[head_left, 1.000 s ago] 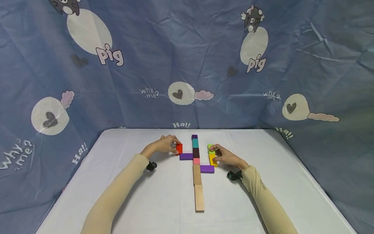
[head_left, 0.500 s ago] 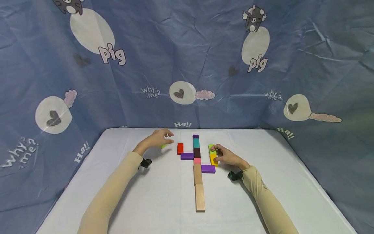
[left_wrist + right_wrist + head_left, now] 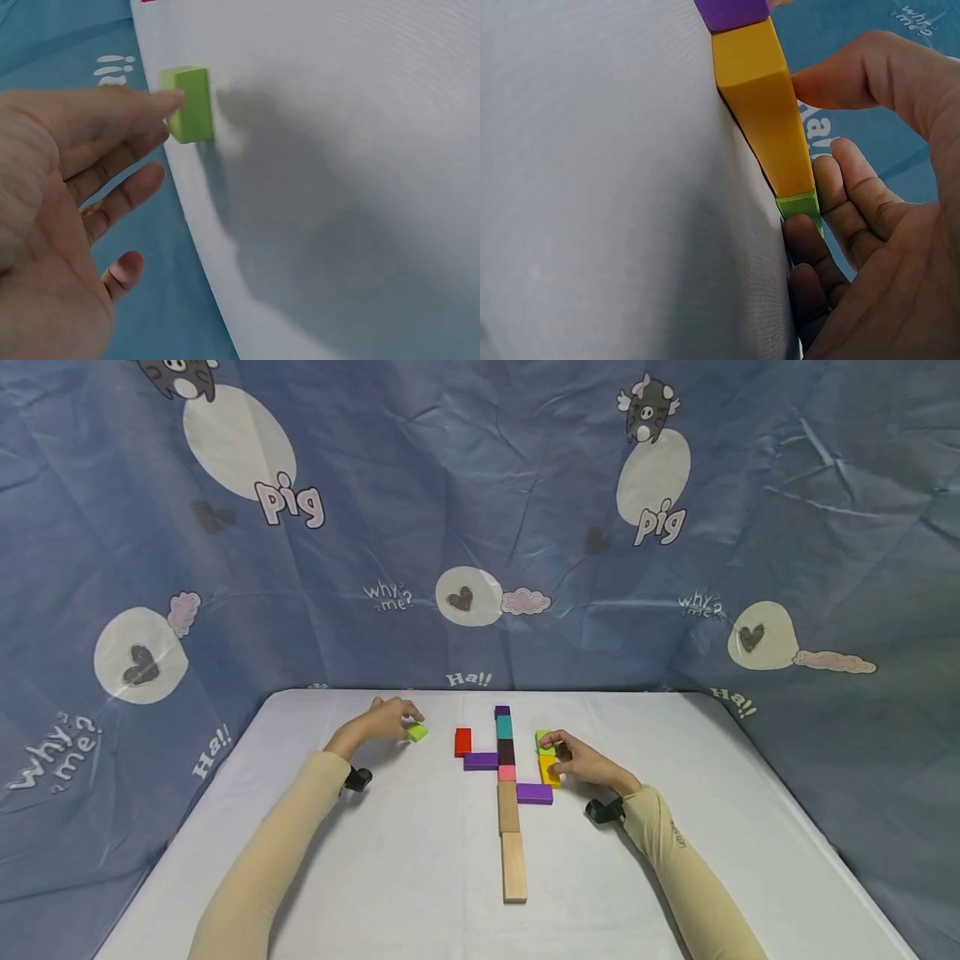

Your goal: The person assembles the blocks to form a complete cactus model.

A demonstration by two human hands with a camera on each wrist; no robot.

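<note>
Near the far left of the table, my left hand [image 3: 386, 720] pinches a small lime green block [image 3: 416, 732]. The left wrist view has the fingertips against one side of that block [image 3: 193, 105], hiding part of it. My right hand [image 3: 588, 762] rests at a yellow block [image 3: 547, 770] and a lime green block [image 3: 542, 739] that stand end to end. Its thumb touches the yellow block [image 3: 769, 112], while other fingers, loosely bent, lie by the green one [image 3: 799, 204]. A red block [image 3: 462, 742] stands alone between the left hand and the central row.
The central row runs away from the person: two plain wooden blocks [image 3: 513, 868], a pink [image 3: 507, 772], a dark [image 3: 506, 752], a teal [image 3: 504, 727] and a purple [image 3: 502, 711] block. Purple blocks branch left [image 3: 481, 762] and right [image 3: 535, 793]. A white cloth [image 3: 420, 877] covers the table.
My left hand has let go of the red block, moved left, and taken hold of the lime green block at the far left. The right hand has stayed in place.
</note>
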